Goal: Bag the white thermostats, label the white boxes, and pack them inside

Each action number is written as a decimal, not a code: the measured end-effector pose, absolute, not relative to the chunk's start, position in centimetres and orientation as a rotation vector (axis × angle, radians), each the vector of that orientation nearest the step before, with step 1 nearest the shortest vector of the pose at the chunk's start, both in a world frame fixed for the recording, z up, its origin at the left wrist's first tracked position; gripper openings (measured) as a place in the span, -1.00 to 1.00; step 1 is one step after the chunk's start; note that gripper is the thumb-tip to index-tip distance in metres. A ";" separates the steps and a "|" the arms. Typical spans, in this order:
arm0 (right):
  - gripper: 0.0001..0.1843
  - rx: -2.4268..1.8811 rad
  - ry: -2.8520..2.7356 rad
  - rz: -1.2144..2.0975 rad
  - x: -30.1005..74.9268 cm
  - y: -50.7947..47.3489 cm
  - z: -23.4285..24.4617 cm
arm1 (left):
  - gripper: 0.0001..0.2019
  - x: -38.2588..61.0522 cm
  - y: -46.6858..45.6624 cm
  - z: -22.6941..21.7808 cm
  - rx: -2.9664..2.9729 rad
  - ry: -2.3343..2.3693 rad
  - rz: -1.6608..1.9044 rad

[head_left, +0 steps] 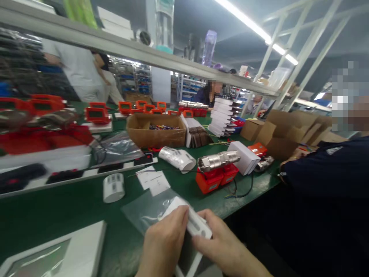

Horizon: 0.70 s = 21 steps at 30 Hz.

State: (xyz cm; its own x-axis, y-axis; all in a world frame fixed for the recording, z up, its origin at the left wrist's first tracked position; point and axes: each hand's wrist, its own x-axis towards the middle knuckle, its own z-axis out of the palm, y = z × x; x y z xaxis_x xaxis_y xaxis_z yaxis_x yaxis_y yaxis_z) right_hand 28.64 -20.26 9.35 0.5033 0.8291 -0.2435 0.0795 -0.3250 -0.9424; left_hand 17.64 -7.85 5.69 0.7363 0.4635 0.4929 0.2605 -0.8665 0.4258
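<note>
Workbench (69, 209), green, shelf (115, 49), strip light (253, 28), left grip (166, 234) and right grip (216, 241) clasping white box (199, 227)

Beyond the held box (198, 226), cards (160, 184) lie on the table (72, 209) before the carton (155, 138).

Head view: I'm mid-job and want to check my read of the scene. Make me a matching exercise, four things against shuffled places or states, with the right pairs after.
Things:
1. White item
2. Silver metal fitting
3. Open cardboard box
4. Purple bottle

Places or states:
A. Standing on the raised shelf
B. Gripped by the left hand and the right hand
C. Brown, with small parts inside
D. Lying on top of red blocks

Pairs: 1-B, 2-D, 3-C, 4-A
</note>
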 end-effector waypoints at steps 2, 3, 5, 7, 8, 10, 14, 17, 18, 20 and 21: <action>-0.66 -1.743 -0.738 0.884 28.7 -20.2 8.7 | -0.77 17.3 -8.5 5.6 2.613 0.580 0.930; -0.67 -1.737 -0.734 0.861 28.7 -20.1 8.3 | -0.79 17.1 -8.8 5.5 2.594 0.605 0.973; -0.66 -1.719 -0.740 0.813 28.4 -20.1 7.9 | -0.80 17.0 -9.2 5.6 2.540 0.629 1.076; -0.66 -1.732 -0.777 0.759 27.8 -20.1 7.9 | -0.78 17.1 -9.3 6.1 2.488 0.618 1.174; -0.66 -1.751 -0.797 0.733 27.5 -20.1 8.1 | -0.77 17.2 -9.3 6.4 2.470 0.607 1.211; -0.66 -1.782 -0.825 0.692 26.9 -20.0 8.4 | -0.76 17.6 -9.2 7.0 2.463 0.579 1.243; -0.61 -1.732 -0.752 0.655 27.0 -19.6 8.2 | -0.78 18.0 -9.3 7.1 2.495 0.424 1.219; -0.54 -1.536 -0.575 0.693 27.6 -19.5 7.2 | -0.82 17.7 -9.7 6.5 2.471 0.350 1.157; -0.52 -1.452 -0.518 0.720 27.6 -19.5 6.9 | -0.83 17.5 -9.8 6.4 2.448 0.346 1.154; -0.49 -1.272 -0.447 0.818 27.5 -19.6 6.2 | -0.85 17.4 -10.0 6.3 2.405 0.356 1.164; -0.48 -1.185 -0.435 0.890 27.3 -19.6 6.0 | -0.85 17.4 -10.0 6.4 2.401 0.354 1.161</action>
